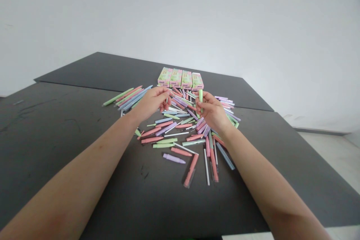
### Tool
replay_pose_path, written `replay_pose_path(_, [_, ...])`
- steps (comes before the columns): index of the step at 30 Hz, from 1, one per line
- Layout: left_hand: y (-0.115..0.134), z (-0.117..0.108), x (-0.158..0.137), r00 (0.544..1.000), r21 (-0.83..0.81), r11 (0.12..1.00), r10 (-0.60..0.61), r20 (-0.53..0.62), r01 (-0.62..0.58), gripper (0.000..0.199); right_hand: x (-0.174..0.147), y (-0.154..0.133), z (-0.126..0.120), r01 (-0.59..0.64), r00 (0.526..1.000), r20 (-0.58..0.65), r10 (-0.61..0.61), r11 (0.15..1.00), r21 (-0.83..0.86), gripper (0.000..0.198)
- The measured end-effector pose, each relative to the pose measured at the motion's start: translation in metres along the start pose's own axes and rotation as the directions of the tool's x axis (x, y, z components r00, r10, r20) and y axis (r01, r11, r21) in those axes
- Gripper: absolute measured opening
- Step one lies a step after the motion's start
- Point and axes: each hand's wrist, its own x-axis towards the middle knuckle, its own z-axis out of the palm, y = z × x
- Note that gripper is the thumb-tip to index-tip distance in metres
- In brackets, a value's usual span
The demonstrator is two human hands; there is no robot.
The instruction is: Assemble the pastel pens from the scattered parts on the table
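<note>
My right hand [213, 110] grips a light green pen barrel [200, 96], held upright between thumb and fingers above the pile. To its left, my left hand [156, 101] has its thumb and fingertips pinched together; whatever may be in them is too small to make out. Beneath and between both hands lie loose pen parts: red barrels [152, 140], a purple tip piece [173, 158], green pieces [163, 145] and thin white refills [206, 167]. A red barrel with a clear cap [189, 178] lies closest to me.
Four-sided cartons in pastel green and pink [197, 81] stand in a row behind the pile. Whole-looking pens [118, 96] lie side by side at the left, and more parts [226, 101] at the right. The dark table [126, 198] has a seam; a white wall [180, 18] rises behind.
</note>
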Motion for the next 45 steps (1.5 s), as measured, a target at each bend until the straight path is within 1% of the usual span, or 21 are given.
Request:
replay_pose_path(2, [0.001, 0.000, 0.000, 0.999, 0.003, 1.000, -0.004, -0.034, 0.004, 0.012, 0.001, -0.001, -0.005, 0.006, 1.000, 0.007, -0.004, 0.988, -0.155, 0.020])
replay_pose_path(3, [0.001, 0.000, 0.000, 0.999, 0.008, 1.000, -0.004, -0.044, 0.005, 0.011, 0.001, -0.001, -0.006, 0.004, 1.000, 0.025, 0.003, 0.968, -0.251, 0.017])
replay_pose_path(6, [0.003, 0.001, 0.000, 0.998, 0.027, 1.000, -0.005, -0.056, 0.007, 0.011, -0.001, 0.000, -0.008, 0.014, 0.993, 0.107, 0.048, 0.860, -0.511, 0.017])
replay_pose_path(10, [0.004, 0.001, 0.000, 0.998, 0.026, 1.000, -0.001, -0.070, 0.003, 0.010, -0.005, 0.003, -0.002, 0.087, 0.969, 0.228, 0.100, 0.721, -0.688, 0.016])
replay_pose_path(12, [0.004, 0.001, 0.001, 0.997, 0.025, 1.000, 0.002, -0.073, -0.001, 0.009, -0.006, 0.002, 0.002, 0.119, 0.956, 0.265, 0.125, 0.661, -0.741, 0.014])
replay_pose_path(15, [0.004, 0.000, 0.001, 0.997, 0.025, 1.000, -0.002, -0.082, 0.004, 0.008, -0.008, -0.004, 0.003, 0.149, 0.946, 0.281, 0.158, 0.561, -0.814, 0.014])
replay_pose_path(19, [0.002, -0.002, 0.001, 0.996, 0.019, 0.999, -0.024, -0.082, 0.026, 0.008, -0.008, -0.013, -0.004, 0.160, 0.922, 0.279, 0.267, 0.394, -0.905, 0.016])
replay_pose_path(22, [0.000, -0.002, 0.001, 0.996, 0.036, 0.998, -0.040, -0.077, 0.043, 0.009, -0.009, -0.015, -0.007, 0.175, 0.897, 0.287, 0.338, 0.323, -0.930, 0.012])
replay_pose_path(26, [0.001, -0.001, 0.000, 0.997, 0.053, 0.997, -0.049, -0.066, 0.053, 0.010, -0.010, -0.016, 0.002, 0.258, 0.862, 0.345, 0.371, 0.266, -0.929, 0.013])
replay_pose_path(29, [0.003, 0.000, -0.001, 0.997, 0.055, 0.997, -0.052, -0.063, 0.055, 0.010, -0.010, -0.017, 0.005, 0.304, 0.864, 0.348, 0.364, 0.175, -0.936, 0.015])
replay_pose_path(31, [0.003, 0.001, -0.001, 0.997, 0.062, 0.996, -0.054, -0.062, 0.058, 0.009, -0.009, -0.016, 0.002, 0.313, 0.873, 0.331, 0.359, 0.110, -0.943, 0.015])
replay_pose_path(32, [0.003, 0.001, -0.001, 0.996, 0.068, 0.996, -0.056, -0.062, 0.060, 0.009, -0.009, -0.015, -0.001, 0.313, 0.873, 0.324, 0.364, 0.090, -0.945, 0.015])
replay_pose_path(34, [0.003, 0.002, -0.001, 0.997, 0.079, 0.995, -0.054, -0.062, 0.059, 0.009, -0.008, -0.012, -0.006, 0.301, 0.868, 0.307, 0.391, 0.078, -0.950, 0.015])
replay_pose_path(38, [0.002, 0.002, -0.001, 0.998, 0.099, 0.994, -0.040, -0.052, 0.045, 0.010, -0.007, -0.007, -0.010, 0.262, 0.858, 0.282, 0.430, 0.105, -0.959, 0.010])
replay_pose_path(40, [0.001, 0.002, -0.001, 0.998, 0.108, 0.993, -0.034, -0.045, 0.039, 0.011, -0.007, -0.006, -0.008, 0.270, 0.856, 0.297, 0.423, 0.126, -0.955, 0.008])
replay_pose_path(45, [-0.001, 0.002, 0.000, 0.999, 0.128, 0.991, -0.032, -0.043, 0.037, 0.011, -0.007, -0.002, -0.004, 0.323, 0.845, 0.363, 0.394, 0.165, -0.932, 0.008])
